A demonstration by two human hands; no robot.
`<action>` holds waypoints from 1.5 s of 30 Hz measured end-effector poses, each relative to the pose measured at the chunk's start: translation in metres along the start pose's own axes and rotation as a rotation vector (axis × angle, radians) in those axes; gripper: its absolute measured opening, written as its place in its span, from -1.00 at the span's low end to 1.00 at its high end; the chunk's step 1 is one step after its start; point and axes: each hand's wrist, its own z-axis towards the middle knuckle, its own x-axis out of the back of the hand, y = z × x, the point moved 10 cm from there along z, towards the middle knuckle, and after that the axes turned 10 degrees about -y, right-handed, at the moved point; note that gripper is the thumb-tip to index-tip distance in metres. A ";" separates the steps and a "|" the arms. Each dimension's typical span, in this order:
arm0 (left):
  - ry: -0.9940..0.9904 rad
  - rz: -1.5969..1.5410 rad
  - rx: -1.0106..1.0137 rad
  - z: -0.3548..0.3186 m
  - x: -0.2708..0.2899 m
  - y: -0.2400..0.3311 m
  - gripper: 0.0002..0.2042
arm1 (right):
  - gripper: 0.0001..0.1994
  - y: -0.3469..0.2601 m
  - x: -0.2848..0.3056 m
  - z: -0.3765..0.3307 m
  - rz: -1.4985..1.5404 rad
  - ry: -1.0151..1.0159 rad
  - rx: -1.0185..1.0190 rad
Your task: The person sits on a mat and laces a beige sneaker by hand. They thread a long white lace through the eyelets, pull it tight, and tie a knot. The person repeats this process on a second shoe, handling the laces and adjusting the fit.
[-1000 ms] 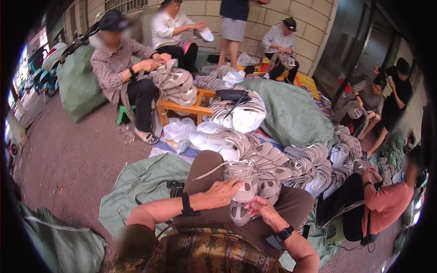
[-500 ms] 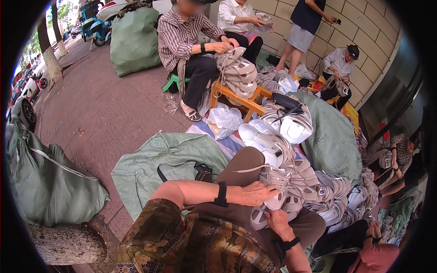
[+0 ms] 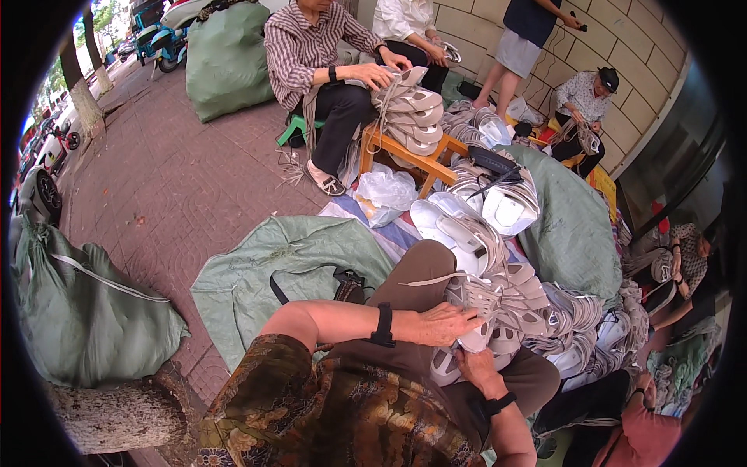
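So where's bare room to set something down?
The widest bare patch is the brick paving, bordered by the bulging green sack at lower left, the spread green sack and the seated co-worker's shoe. Shoe uppers crowd the left hand, the right hand and the lap, and pile up ahead.

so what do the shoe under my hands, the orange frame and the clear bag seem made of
Shoe: probably matt fabric or synthetic, from its dull grey-beige surface; which one, I can't tell.
Frame: likely wood with a smooth varnish or paint, from its squared orange-brown bars.
Bag: thin, slightly glossy plastic, from its crinkles and see-through sides.
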 end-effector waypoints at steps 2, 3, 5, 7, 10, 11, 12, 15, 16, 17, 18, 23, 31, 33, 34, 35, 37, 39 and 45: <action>-0.002 -0.019 0.003 0.003 0.002 -0.002 -0.43 | -0.70 0.002 0.002 0.002 -0.026 0.029 0.000; -0.036 -0.044 0.007 0.007 0.003 -0.001 -0.43 | -0.69 0.006 -0.002 -0.002 -0.034 0.040 -0.021; -0.013 0.000 0.025 0.003 0.008 -0.006 -0.48 | -0.83 0.014 -0.009 0.003 -0.066 0.057 -0.081; -0.012 -0.025 0.046 0.003 0.009 -0.014 -0.50 | -0.89 0.027 -0.023 0.007 -0.059 -0.038 -0.143; 0.058 -0.016 0.087 0.005 0.027 -0.026 -0.49 | -0.85 0.023 -0.019 0.016 -0.068 -0.173 -0.205; 0.167 0.036 0.005 0.005 0.037 -0.024 -0.55 | -0.65 0.030 -0.031 0.016 -0.093 -0.266 -0.234; 0.173 0.030 0.014 0.008 0.043 -0.027 -0.55 | -0.47 0.026 -0.026 0.017 -0.051 -0.335 -0.269; 0.205 0.054 0.028 0.015 0.052 -0.045 -0.55 | -0.37 0.027 -0.026 0.017 -0.033 -0.322 -0.267; 0.205 0.050 0.037 0.017 0.052 -0.051 -0.55 | -0.31 0.028 -0.028 0.017 -0.041 -0.311 -0.273; 0.203 0.048 0.022 0.018 0.050 -0.048 -0.55 | -0.36 0.030 -0.028 0.014 -0.030 -0.317 -0.291; 0.198 0.051 0.007 0.018 0.049 -0.046 -0.55 | -0.42 0.028 -0.022 0.013 -0.017 -0.319 -0.308; -0.117 -0.047 -0.005 0.012 0.031 -0.019 -0.55 | -0.72 0.062 -0.018 0.002 0.152 -0.007 -0.319; 0.200 0.286 0.205 0.007 0.119 -0.128 -0.35 | -0.74 0.094 0.003 -0.031 -0.034 -0.148 -0.602; 0.117 0.410 0.359 0.017 0.101 -0.187 -0.25 | -0.73 0.125 -0.008 -0.039 -0.056 -0.092 -0.687; 0.069 0.444 0.358 0.025 0.095 -0.199 -0.22 | -0.61 0.123 -0.003 -0.037 -0.029 -0.119 -0.696; 0.022 0.478 0.358 0.032 0.089 -0.210 -0.20 | -0.56 0.120 0.006 -0.034 0.009 -0.108 -0.707; -0.066 0.477 0.359 0.053 0.079 -0.230 -0.19 | -0.45 0.107 0.023 -0.030 0.089 -0.089 -0.749; -0.138 0.414 0.382 0.074 0.072 -0.249 -0.22 | -0.35 0.095 0.035 -0.018 0.104 0.010 -0.574; -0.160 0.361 0.288 0.110 0.082 -0.250 -0.68 | -0.36 0.119 0.031 -0.008 0.167 0.140 -0.457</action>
